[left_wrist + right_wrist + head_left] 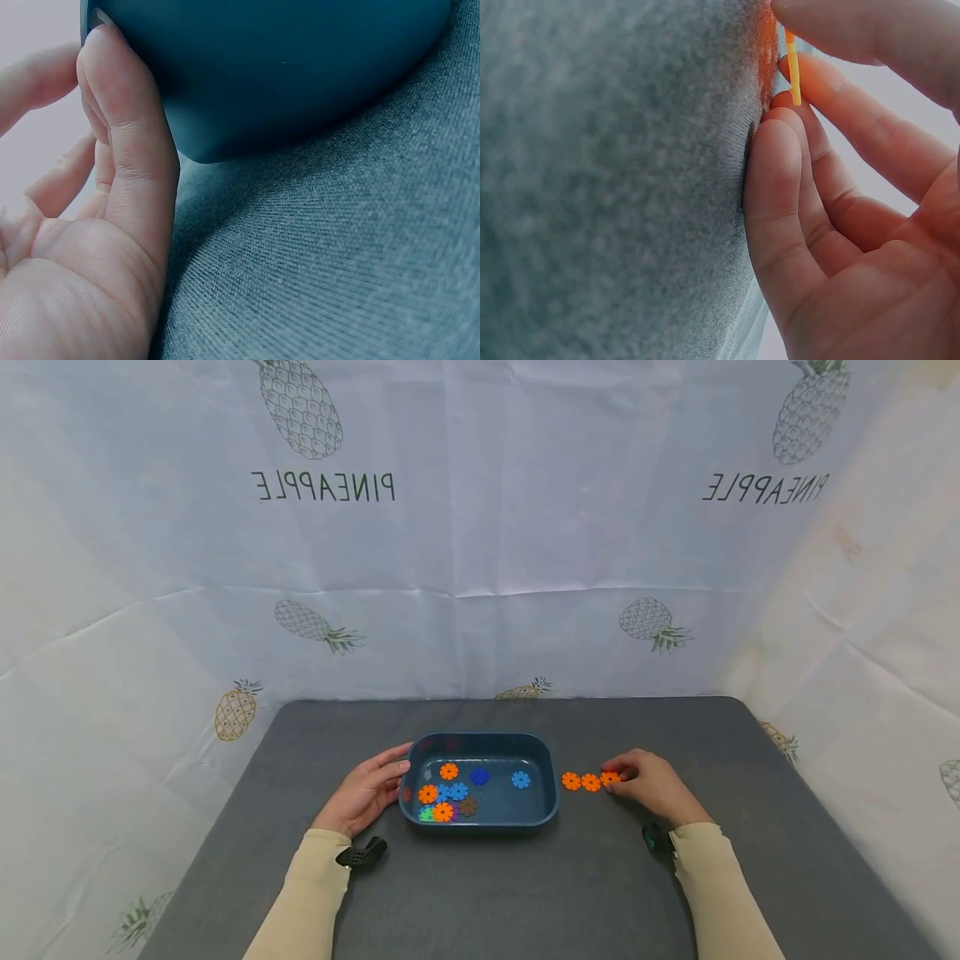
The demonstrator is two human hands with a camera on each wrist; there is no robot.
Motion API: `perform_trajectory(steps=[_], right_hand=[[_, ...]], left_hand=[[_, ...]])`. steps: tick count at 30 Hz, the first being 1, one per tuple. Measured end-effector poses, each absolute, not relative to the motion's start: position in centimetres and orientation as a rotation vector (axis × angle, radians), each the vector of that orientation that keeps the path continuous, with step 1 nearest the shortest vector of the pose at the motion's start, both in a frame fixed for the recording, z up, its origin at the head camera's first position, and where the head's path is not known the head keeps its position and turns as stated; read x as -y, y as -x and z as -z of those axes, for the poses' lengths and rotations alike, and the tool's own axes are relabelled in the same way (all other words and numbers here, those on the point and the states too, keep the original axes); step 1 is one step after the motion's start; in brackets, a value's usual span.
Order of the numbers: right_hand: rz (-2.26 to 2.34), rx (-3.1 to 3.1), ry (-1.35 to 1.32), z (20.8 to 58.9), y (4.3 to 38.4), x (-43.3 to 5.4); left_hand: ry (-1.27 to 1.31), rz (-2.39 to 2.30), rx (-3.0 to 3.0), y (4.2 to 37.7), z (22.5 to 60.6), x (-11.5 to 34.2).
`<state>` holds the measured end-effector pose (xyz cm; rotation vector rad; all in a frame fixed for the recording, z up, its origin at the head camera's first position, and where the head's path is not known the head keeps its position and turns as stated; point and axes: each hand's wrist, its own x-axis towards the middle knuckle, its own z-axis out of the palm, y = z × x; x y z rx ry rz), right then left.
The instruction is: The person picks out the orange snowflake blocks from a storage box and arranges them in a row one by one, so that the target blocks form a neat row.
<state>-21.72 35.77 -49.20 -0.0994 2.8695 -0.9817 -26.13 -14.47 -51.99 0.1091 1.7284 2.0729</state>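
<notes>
Three orange discs (591, 782): aligned in a row on the right side of the tray (506, 808); whether they are joined cannot be told.
Rightmost disc (610, 777): pinched between the thumb and fingers of the right hand (651, 783); shown edge-on in the right wrist view.
Left hand (363, 795): rested against the tray's left end, the thumb set to the outer wall, the fingers relaxed and mostly extended.
Tray: blue, round-cornered, placed on the grey table (480, 902) between the two hands.
Tray contents, left part: orange pieces (448, 772), light blue pieces (458, 791) and a brown piece (467, 807), with a green piece (426, 814) and a purple piece partly covered in the near left corner.
Tray contents, elsewhere: a dark blue piece (479, 776) near the middle; one light blue disc (521, 780) set apart toward the right.
Wrists: a dark device (362, 853) worn at each, beside pale sleeves (303, 893).
Backdrop: white cloth (480, 535), printed with pineapples and reversed lettering.
</notes>
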Motion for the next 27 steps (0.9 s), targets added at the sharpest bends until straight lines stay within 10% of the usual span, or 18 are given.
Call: perform_trajectory(steps=[27], right_hand=[[0.990,-2.813,0.415,42.6,24.8,-29.1]], left_hand=[[-0.112,-2.094,-1.721,26.4,52.3,14.5]])
